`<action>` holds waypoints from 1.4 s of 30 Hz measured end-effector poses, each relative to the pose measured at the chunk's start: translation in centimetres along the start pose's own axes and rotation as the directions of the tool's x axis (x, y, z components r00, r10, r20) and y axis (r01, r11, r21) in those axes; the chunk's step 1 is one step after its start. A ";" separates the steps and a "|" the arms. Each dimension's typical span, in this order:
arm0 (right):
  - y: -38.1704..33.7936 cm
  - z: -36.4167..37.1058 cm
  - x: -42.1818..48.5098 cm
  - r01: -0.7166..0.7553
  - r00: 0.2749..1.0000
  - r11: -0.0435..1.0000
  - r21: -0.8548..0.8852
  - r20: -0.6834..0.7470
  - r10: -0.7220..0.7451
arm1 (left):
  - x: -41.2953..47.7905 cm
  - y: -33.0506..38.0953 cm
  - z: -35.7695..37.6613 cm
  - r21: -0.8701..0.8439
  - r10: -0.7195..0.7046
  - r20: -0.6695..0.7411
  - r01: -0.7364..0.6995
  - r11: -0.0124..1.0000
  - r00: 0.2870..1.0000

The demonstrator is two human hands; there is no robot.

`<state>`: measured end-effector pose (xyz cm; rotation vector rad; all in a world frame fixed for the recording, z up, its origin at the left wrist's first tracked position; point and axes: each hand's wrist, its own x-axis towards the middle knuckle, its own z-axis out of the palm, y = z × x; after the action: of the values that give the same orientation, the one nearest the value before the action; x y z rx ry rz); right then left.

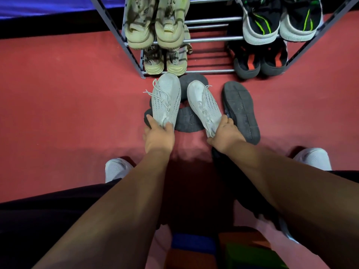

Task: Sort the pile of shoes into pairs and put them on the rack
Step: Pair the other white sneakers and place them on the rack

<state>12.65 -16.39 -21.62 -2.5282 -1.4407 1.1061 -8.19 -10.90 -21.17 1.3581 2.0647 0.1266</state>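
My left hand grips the heel of one white lace-up sneaker. My right hand grips the heel of a matching white sneaker. Both shoes point toward the metal shoe rack, side by side just in front of it. Under and between them lie dark grey shoes on the red floor. Another dark shoe lies sole-up to the right. A black shoe is partly hidden beneath my right forearm.
The rack holds a beige pair upper left, a beige pair lower left, a black-and-green pair upper right and a black-and-red pair lower right. My own white shoes flank my arms.
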 end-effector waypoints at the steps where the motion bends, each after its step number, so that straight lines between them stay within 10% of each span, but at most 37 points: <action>1: 0.0 0.0 0.0 -0.002 1.000 1.000 -0.003 0.005 0.002 | -0.2 0.2 0.1 0.004 -0.008 0.012 0.008 1.000 1.000; 11: 0.3 -0.8 -1.1 0.036 0.999 0.998 -0.042 -0.018 -0.037 | 0.4 0.3 -0.3 0.276 0.058 0.037 -0.066 0.959 0.998; 22: -2.2 -7.4 -3.9 0.014 0.996 1.000 0.010 -0.083 -0.013 | -2.8 3.2 -5.0 0.147 0.018 0.071 -0.028 0.989 0.997; 36: -8.5 -29.6 -13.3 0.075 0.995 0.794 -0.604 -0.013 -0.104 | -11.9 17.2 -17.1 0.346 0.299 0.200 -0.353 0.870 0.933; 42: -9.7 -37.8 -17.3 0.064 0.985 0.802 -0.594 -0.091 -0.146 | -14.2 24.0 -24.4 0.320 0.348 0.283 -0.430 0.844 0.894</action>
<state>22.27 -12.50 19.82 -2.7629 -2.1223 0.4961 0.33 -5.54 14.46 1.9309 1.6575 -0.2491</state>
